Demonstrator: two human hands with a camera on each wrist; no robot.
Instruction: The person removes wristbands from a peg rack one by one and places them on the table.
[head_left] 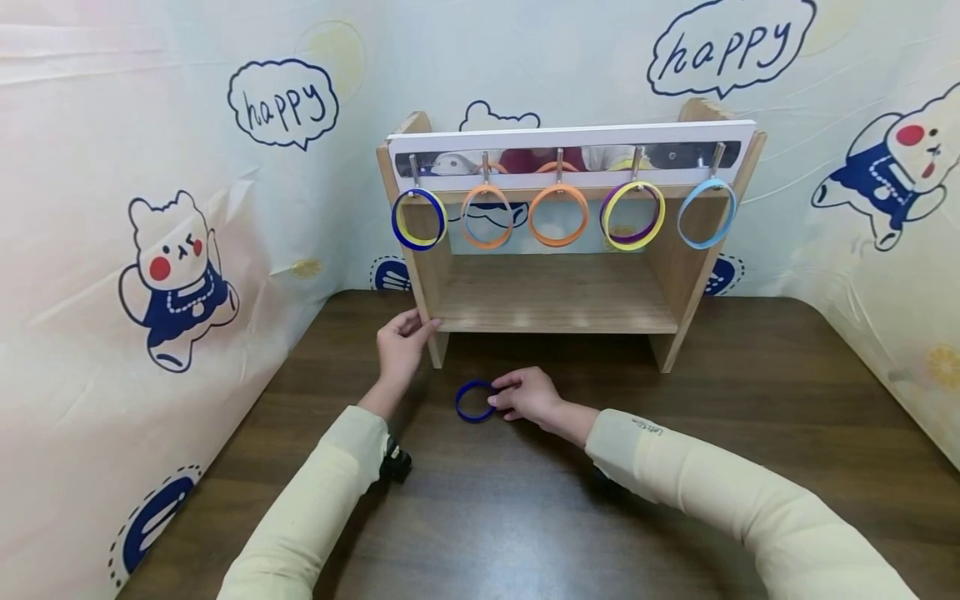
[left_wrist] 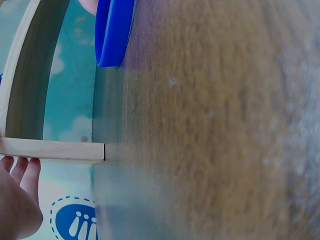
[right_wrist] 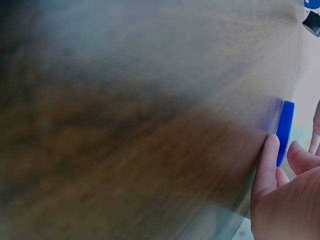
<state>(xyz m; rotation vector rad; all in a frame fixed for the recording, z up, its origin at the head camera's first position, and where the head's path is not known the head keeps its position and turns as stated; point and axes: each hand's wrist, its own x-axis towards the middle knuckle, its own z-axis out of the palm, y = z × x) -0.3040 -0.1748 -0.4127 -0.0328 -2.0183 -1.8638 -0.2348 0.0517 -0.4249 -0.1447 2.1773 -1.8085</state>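
Note:
A dark blue ring [head_left: 459, 403] lies low over the brown table in front of a wooden rack [head_left: 555, 292]. My right hand [head_left: 528, 395] is at the ring's right side, its thumb and fingertips pinching the rim. In the right wrist view, this blue ring [right_wrist: 285, 122] shows edge-on between the index finger and thumb. My left hand [head_left: 402, 343] holds the lower front edge of the rack's left side panel, thumb at the front. Its fingers [left_wrist: 32, 175] press the outer face of that panel in the left wrist view; the thumb is hidden there.
Across the rack's top runs a white-framed mirrored strip [head_left: 570, 133] with several metal pegs. Hanging from them are blue and yellow rings [head_left: 396, 221], orange rings [head_left: 558, 242], yellow and purple rings [head_left: 662, 212], and a light blue ring [head_left: 682, 229]. Printed cloth [head_left: 285, 192] surrounds the table.

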